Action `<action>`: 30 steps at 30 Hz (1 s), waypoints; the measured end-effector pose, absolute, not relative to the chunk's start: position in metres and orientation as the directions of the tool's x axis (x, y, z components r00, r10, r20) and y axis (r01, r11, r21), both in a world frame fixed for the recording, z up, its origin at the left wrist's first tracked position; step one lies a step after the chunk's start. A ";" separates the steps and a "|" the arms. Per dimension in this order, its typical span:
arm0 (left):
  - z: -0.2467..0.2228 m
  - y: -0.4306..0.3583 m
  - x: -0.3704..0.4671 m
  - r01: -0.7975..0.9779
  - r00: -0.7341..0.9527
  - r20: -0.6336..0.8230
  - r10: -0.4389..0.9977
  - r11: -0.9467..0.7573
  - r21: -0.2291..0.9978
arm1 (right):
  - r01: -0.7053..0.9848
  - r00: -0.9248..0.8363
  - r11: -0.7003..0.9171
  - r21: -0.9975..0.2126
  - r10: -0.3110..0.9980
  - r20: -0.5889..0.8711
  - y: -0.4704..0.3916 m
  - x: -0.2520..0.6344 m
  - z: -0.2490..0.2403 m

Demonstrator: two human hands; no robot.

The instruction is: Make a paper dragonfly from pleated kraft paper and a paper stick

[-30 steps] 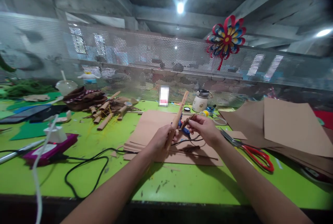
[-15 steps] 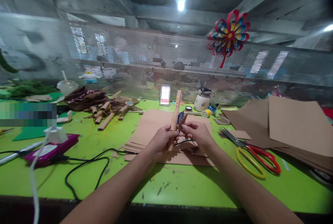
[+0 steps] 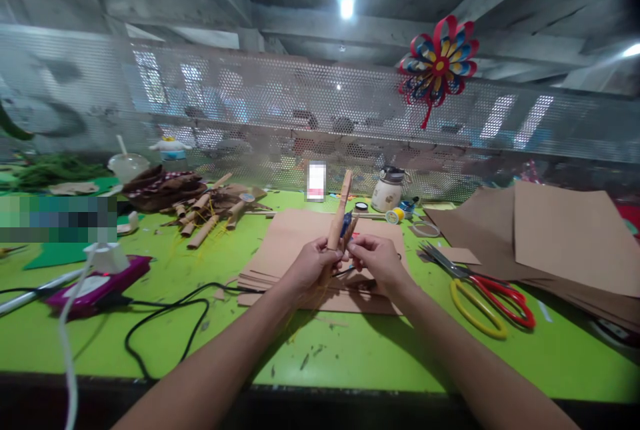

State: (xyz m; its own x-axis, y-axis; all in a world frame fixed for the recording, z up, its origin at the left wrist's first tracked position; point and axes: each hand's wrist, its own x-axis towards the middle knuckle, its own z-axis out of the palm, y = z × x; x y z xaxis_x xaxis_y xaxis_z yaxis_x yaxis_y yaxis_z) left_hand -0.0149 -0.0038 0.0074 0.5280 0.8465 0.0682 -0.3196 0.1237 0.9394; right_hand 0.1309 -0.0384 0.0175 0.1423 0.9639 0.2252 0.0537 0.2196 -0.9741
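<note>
Jutting up from the left fingers (image 3: 330, 257), a slim tan stick (image 3: 341, 211).

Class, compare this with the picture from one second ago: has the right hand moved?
Yes. Judged against the pale jar standing on the table, the right hand has moved leftward, closer to the left hand.

Left grip (image 3: 311, 265), right grip (image 3: 379, 261) and both forearms (image 3: 225, 357) are bare.
</note>
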 end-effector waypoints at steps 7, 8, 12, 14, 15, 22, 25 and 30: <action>0.010 -0.004 -0.014 -0.287 0.526 0.097 0.845 0.069 0.956 | 0.058 0.205 0.257 -0.965 0.943 0.263 -0.041 0.131 0.019; 0.012 -0.006 -0.014 -0.291 0.512 0.107 0.852 0.055 0.955 | 0.055 0.225 0.269 -0.962 0.935 0.274 -0.042 0.131 0.020; 0.020 -0.014 -0.013 -0.223 0.471 0.068 0.879 0.044 0.974 | 0.076 0.304 0.348 -0.934 0.884 0.354 -0.045 0.133 0.027; 0.023 -0.017 -0.012 -0.181 0.454 0.012 0.891 0.079 0.980 | 0.118 0.336 0.392 -0.912 0.849 0.408 -0.046 0.135 0.032; 0.024 -0.018 -0.012 -0.174 0.449 -0.005 0.894 0.093 0.980 | 0.141 0.345 0.410 -0.901 0.833 0.433 -0.047 0.135 0.034; 0.025 -0.018 -0.011 -0.112 0.462 0.006 0.887 0.051 0.992 | 0.196 0.332 0.422 -0.885 0.821 0.465 -0.047 0.136 0.037; 0.024 -0.018 -0.011 -0.116 0.474 -0.018 0.881 0.083 0.990 | 0.184 0.305 0.403 -0.897 0.844 0.441 -0.046 0.134 0.037; 0.023 -0.019 -0.009 -0.159 0.524 -0.083 0.847 0.193 0.968 | 0.227 0.278 0.415 -0.881 0.840 0.467 -0.042 0.132 0.033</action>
